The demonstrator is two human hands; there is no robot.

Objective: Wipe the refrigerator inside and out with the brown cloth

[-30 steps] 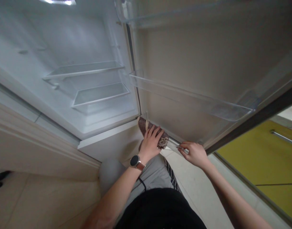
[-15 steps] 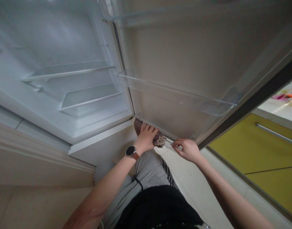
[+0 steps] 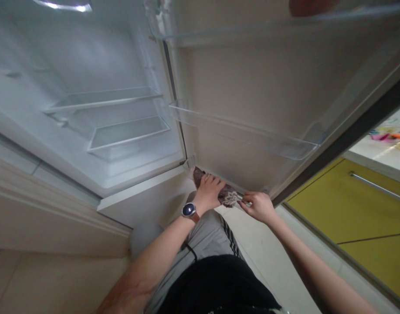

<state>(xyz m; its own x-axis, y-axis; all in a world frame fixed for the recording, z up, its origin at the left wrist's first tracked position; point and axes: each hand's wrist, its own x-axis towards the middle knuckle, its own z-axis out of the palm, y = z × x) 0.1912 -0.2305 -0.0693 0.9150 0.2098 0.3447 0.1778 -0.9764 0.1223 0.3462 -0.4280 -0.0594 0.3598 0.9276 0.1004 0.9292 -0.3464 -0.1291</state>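
My left hand (image 3: 209, 191), with a watch (image 3: 188, 210) on its wrist, is pressed down over a brown cloth (image 3: 228, 197) with a pale flower pattern. The cloth lies along the lowest clear bin (image 3: 189, 162) of the open refrigerator door (image 3: 245, 83); how far it reaches inside is hidden. Right of the cloth, my right hand (image 3: 259, 206) pinches the front edge of that same bin, thumb and fingers closed. Only a small gap separates the fingers from the cloth's right end.
Higher on the door are a clear middle bin (image 3: 245, 131) and an upper bin (image 3: 219, 40) with a reddish object (image 3: 309, 6). Glass shelves (image 3: 105, 98) sit in the refrigerator at left. A yellow cabinet (image 3: 360, 200) stands at right, below a counter holding colourful items.
My left hand and the cloth have slid right along the bin, closer to my right hand. My right hand keeps its grip. The view has shifted slightly, showing more of the upper bin.
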